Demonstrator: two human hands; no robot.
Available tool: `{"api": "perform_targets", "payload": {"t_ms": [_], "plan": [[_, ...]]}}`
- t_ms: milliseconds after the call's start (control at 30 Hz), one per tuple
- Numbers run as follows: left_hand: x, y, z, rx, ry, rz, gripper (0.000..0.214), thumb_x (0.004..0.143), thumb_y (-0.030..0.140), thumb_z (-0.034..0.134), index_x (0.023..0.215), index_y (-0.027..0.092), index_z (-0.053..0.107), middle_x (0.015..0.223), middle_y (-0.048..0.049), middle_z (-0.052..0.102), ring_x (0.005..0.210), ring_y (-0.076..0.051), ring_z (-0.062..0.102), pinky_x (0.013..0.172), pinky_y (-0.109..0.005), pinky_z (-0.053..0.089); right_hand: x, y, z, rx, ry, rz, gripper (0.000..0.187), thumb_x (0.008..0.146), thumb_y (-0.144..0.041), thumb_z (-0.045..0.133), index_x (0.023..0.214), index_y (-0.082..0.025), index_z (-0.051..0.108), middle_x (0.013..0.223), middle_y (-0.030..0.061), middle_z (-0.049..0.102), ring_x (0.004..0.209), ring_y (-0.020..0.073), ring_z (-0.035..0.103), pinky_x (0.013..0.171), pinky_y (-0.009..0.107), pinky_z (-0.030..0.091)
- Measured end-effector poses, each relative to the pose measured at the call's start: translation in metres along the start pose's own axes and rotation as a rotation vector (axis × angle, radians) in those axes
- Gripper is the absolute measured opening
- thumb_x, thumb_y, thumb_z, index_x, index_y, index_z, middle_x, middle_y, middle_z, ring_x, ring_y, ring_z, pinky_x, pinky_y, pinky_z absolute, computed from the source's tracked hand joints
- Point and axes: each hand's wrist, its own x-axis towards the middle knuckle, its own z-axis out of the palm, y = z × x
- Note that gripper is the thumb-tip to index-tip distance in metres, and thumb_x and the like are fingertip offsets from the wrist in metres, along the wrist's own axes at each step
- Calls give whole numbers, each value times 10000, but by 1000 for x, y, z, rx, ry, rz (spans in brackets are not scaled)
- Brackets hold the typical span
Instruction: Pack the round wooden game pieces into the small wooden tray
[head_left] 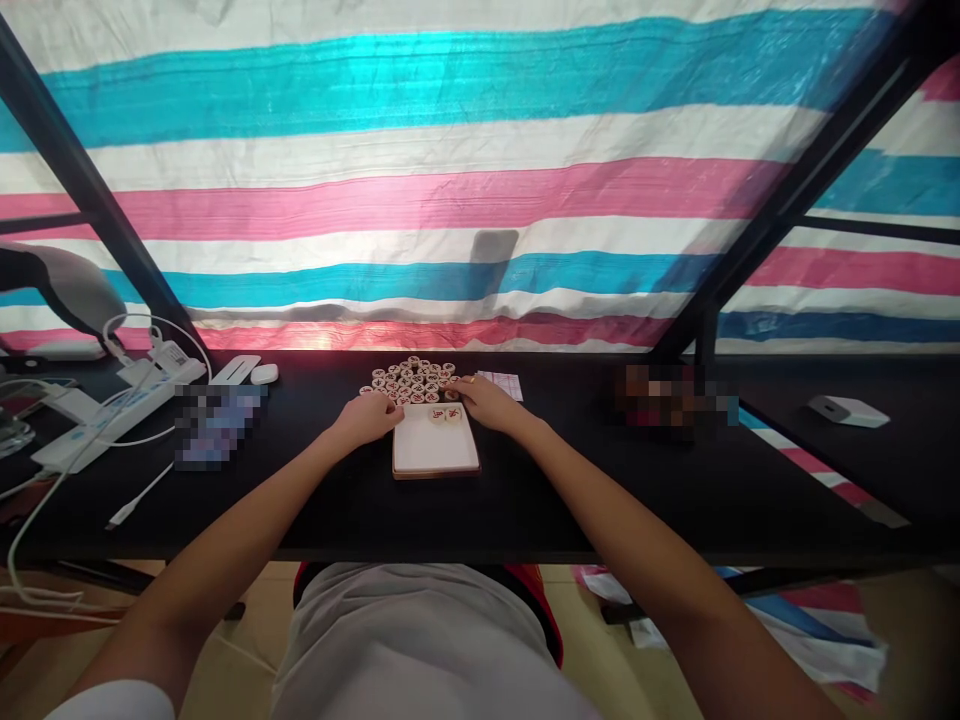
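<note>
A shallow white box (435, 448) with a brown rim sits on the black desk in front of me. Two xiangqi pieces (444, 414) with red characters lie inside, along its far edge. Many more round xiangqi pieces (411, 378) are spread flat in a cluster just beyond the box. My left hand (365, 420) is closed, its fingers curled at the box's far left corner. My right hand (486, 400), with a ring on one finger, reaches over the far right corner. Its fingertips are closed around a piece at the cluster's right edge, partly hidden by them.
A patterned paper (501, 385) lies behind my right hand. To the left are a white power strip (120, 415) with cables, a blurred phone-like object (221, 428) and a white case (264, 374). A blurred object (660, 400) and a white adapter (849, 411) lie right. Striped sheeting hangs behind.
</note>
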Motion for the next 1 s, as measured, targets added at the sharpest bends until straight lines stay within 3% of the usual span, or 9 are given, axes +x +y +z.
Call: {"api": "perform_targets", "payload": {"t_ms": [233,367,533,633,800,1000], "plan": [[0,-1,0,-15,3,14,374,823,406,407,554,182,538,587,-44,614,600,-180,567,558,-255,371,-4,3,-9,-61,-19,-16,220,881,-206,496,996,-148,675,997,120,642,950,219,573,873,347,429],[0,-1,0,-19,-4,11,371,822,399,407,553,183,543,565,-40,611,592,-178,567,566,-255,377,-4,5,-11,-53,-57,48,176,858,-220,534,968,-154,654,920,93,659,865,207,584,795,317,431],[-1,1,-1,-19,-7,5,366,817,399,412,560,180,553,576,-44,612,587,-178,566,560,-257,375,-5,-5,-21,8,134,146,177,859,-295,535,932,-168,634,887,67,654,830,190,568,764,299,417],[-1,0,0,-36,-6,7,372,819,397,409,544,180,534,563,-38,613,574,-173,561,541,-256,363,-6,-22,-27,113,198,38,180,859,-321,546,948,-185,624,927,50,658,860,180,557,785,293,418],[-1,-1,0,-30,7,18,379,824,411,411,549,181,533,561,-34,615,590,-173,562,545,-253,358,-4,-50,-24,164,30,-204,113,832,-270,592,887,-194,654,871,43,668,881,182,547,811,303,419],[0,0,0,23,26,51,395,841,420,392,585,176,567,627,-58,627,641,-190,574,573,-256,374,2,-58,-13,90,-1,-222,151,860,-285,582,874,-194,702,833,49,691,838,191,561,789,318,423]]}}
